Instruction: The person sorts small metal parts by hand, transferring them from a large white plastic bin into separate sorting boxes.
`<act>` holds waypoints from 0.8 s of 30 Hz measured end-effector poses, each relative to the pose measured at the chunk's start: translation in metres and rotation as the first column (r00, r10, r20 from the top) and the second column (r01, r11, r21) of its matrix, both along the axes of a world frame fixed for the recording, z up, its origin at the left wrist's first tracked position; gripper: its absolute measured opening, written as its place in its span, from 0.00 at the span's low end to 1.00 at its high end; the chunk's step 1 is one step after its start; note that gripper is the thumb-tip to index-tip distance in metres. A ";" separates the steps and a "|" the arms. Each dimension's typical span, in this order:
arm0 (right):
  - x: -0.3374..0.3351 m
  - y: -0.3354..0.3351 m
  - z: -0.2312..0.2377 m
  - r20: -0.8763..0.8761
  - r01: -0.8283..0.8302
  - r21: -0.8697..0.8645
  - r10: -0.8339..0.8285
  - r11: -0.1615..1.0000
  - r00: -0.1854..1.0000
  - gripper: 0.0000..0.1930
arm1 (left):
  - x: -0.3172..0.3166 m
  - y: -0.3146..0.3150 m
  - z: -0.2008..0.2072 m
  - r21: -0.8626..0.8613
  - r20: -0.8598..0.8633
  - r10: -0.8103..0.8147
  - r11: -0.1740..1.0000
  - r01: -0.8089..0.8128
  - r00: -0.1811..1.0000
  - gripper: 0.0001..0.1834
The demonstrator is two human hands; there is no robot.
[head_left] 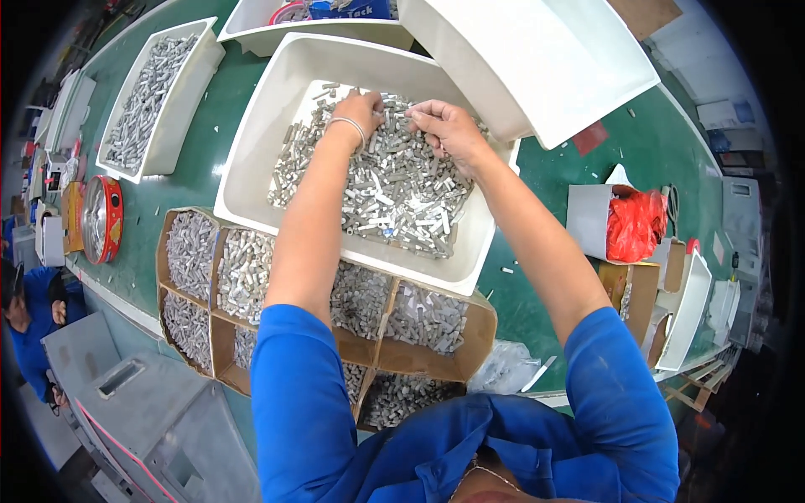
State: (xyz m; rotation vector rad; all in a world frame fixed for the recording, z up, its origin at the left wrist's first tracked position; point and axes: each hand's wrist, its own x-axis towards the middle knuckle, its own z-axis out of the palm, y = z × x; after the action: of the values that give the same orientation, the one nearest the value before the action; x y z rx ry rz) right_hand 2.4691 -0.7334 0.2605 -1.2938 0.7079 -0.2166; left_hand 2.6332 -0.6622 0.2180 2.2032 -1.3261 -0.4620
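Grey pieces point(394, 180) beneath both hands point(356, 111) point(450, 130); grip unclear

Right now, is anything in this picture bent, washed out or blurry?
Head view: edges of the green tabletop curve near the rim; the tilted white tub glares almost blank; the co-worker at far left looks soft; the small metallic pieces mid-picture look fairly crisp.

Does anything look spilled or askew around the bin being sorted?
A small, pale cylindrical piece lies loose on the green tabletop, outside the large white plastic bin of small grey metallic pieces. The white rectangular tub looks askew, overlapping the bin's upper-right side; whether they touch is unclear.
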 end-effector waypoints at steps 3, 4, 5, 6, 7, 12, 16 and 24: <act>0.004 0.000 0.000 0.087 -0.036 0.153 0.022 0.988 0.996 0.12 | 0.019 0.003 -0.003 0.126 0.072 -0.137 0.984 0.127 0.988 0.10; 0.001 -0.005 -0.004 0.083 -0.025 0.154 0.012 0.988 0.996 0.12 | 0.023 0.005 0.004 0.114 -0.187 0.015 0.993 0.007 0.982 0.10; -0.001 -0.010 -0.005 0.116 -0.033 0.275 0.001 0.961 0.993 0.14 | 0.027 0.006 0.013 0.136 -0.429 0.162 0.984 -0.113 0.889 0.10; -0.003 -0.014 -0.007 0.149 -0.045 0.391 -0.015 0.919 0.989 0.17 | 0.027 0.008 0.021 0.137 -0.429 0.154 0.985 -0.104 0.890 0.10; -0.003 -0.013 -0.004 0.156 -0.045 0.396 -0.019 0.917 0.988 0.17 | 0.028 0.016 0.032 0.039 -0.629 0.169 0.982 -0.186 0.759 0.09; -0.002 -0.012 0.008 0.187 -0.102 0.577 -0.010 0.810 0.982 0.29 | -0.004 0.020 0.077 -0.085 -0.782 -0.014 0.993 -0.084 0.623 0.10; -0.004 -0.008 0.014 0.242 -0.095 0.628 -0.078 0.773 0.967 0.31 | -0.034 0.011 0.097 -0.145 -0.707 -0.226 0.974 0.175 0.671 0.11; -0.007 -0.017 -0.005 0.225 -0.060 0.694 -0.137 0.718 0.965 0.20 | 0.012 0.021 0.084 -0.222 -0.605 0.052 0.947 -0.232 0.794 0.13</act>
State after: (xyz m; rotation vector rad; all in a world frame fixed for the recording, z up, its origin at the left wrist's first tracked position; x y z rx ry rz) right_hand 2.4621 -0.7504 0.2551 -0.5000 0.5076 -0.1275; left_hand 2.6451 -0.6412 0.3018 1.6930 -0.8126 -0.7717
